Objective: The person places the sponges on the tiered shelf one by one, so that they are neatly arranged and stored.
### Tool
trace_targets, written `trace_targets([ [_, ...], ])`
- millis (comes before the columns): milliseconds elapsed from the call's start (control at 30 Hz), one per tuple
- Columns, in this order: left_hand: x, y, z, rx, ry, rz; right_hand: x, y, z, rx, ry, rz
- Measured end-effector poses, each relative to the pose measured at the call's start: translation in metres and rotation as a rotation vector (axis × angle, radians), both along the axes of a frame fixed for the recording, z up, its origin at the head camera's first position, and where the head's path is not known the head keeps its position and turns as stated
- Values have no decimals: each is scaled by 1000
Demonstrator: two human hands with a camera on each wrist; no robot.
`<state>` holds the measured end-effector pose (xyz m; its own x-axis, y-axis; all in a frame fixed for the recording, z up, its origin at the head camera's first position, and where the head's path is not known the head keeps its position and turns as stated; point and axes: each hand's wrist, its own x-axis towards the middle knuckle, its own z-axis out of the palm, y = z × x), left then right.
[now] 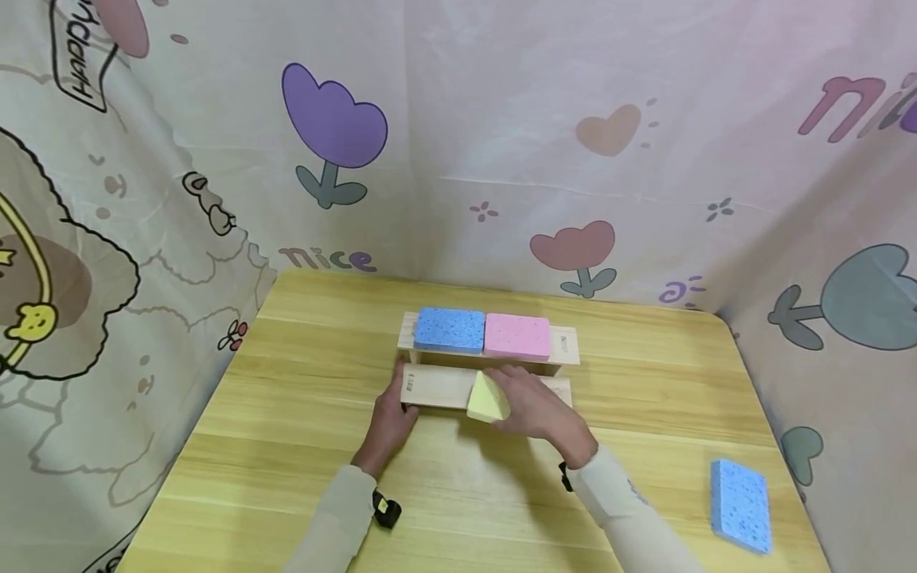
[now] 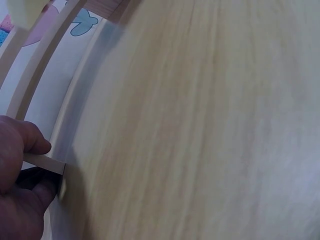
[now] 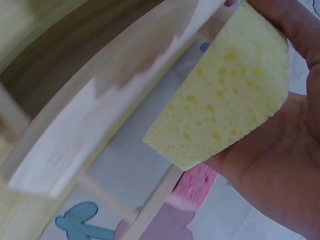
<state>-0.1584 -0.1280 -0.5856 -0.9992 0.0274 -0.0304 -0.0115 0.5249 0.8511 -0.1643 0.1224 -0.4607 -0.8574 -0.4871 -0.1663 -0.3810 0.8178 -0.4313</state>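
A small two-tier wooden stand sits on the table, its front shelf lower than the back one. My left hand grips the stand's left end; in the left wrist view, thumb and fingers pinch the edge of its upright. A yellow sponge is held between the thumb and fingers of my right hand, tilted over the front shelf, right of its middle. On the back shelf lie a blue sponge and a pink sponge, side by side.
Another blue sponge lies near the right edge of the wooden table. A printed cloth with flowers and hearts hangs behind the table and along both sides. Dark wrist devices show at both cuffs.
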Motion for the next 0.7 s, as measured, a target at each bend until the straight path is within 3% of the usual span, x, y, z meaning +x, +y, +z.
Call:
trace_targets([
  [367,3,-2,-1,-4,80,8,-9,-45,-5,18,8,93],
  [700,0,0,-1,-4,65,2,-16,-69,-15,24,91,122],
])
